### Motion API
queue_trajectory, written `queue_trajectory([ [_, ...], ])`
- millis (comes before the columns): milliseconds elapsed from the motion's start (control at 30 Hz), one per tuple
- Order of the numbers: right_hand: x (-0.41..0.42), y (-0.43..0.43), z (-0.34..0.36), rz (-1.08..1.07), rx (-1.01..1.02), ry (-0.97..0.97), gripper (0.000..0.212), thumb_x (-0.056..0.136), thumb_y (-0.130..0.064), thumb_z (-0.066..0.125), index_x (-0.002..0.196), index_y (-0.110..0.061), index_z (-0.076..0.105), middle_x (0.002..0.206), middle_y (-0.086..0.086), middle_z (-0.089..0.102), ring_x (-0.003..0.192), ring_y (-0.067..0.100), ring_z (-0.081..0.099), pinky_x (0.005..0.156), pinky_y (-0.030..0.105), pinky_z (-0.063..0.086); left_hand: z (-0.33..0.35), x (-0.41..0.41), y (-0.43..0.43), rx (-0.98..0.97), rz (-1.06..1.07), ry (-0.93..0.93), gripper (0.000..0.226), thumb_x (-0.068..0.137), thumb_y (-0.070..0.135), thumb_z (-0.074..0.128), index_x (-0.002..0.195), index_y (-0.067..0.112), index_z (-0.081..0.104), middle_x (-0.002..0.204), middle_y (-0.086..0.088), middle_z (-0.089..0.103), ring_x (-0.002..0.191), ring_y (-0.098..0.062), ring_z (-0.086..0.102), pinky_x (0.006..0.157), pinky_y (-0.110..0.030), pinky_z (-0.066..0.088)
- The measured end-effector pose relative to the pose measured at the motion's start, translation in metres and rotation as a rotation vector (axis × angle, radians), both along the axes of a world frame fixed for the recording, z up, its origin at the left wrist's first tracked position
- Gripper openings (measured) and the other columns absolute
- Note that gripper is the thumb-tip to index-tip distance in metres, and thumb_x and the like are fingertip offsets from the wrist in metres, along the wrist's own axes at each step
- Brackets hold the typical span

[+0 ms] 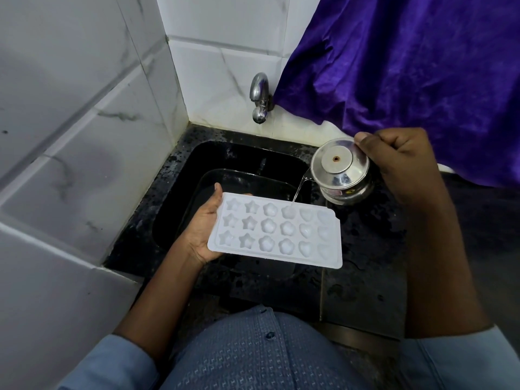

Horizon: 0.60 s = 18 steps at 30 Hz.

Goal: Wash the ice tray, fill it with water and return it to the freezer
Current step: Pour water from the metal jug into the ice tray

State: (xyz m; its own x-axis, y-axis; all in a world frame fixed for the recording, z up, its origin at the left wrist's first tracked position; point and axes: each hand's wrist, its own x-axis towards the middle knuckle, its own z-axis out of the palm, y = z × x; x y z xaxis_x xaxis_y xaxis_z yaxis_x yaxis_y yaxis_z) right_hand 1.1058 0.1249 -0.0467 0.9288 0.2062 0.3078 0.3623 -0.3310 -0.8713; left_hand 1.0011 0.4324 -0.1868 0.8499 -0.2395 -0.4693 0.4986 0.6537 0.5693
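A white ice tray (277, 230) with star, flower and heart moulds is held level above the black sink (180, 175). My left hand (204, 229) grips its left end, thumb on the top edge. My right hand (399, 164) grips a small steel pot (342, 171), tipped towards the tray with its base facing me. A thin stream of water (298, 190) runs from the pot's lip into a flower mould in the tray's far row.
A steel tap (260, 97) juts from the tiled back wall above the sink. A dark rectangular tub (225, 175) sits inside the sink under the tray. Purple cloth (408, 66) hangs at the right. Wet black counter (365, 249) surrounds the sink; tiled wall stands at the left.
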Motion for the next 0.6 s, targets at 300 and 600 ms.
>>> queue_trajectory([
  [300,-0.003,0.009,-0.001,0.045,0.022,0.0,0.061,0.099,-0.036,0.069,0.062,0.005,0.044,0.054,0.018,0.033,0.05,0.025,0.027,0.049,0.034,0.027,0.0,0.0,-0.005,0.013,-0.006,-0.001,0.085,0.101,0.079,0.039,0.13,0.01,0.078,0.144,-0.022,0.067,0.13,-0.041,0.068,0.096,-0.057,0.061],
  [600,-0.004,0.027,-0.003,0.07,-0.011,-0.006,0.054,0.099,-0.031,0.069,0.052,-0.013,0.048,0.046,-0.013,0.034,0.044,0.006,0.029,0.047,0.019,0.03,0.0,0.0,-0.007,-0.007,-0.031,-0.018,0.085,0.1,0.079,0.041,0.132,0.01,0.077,0.146,-0.022,0.066,0.133,-0.041,0.066,0.098,-0.058,0.06],
])
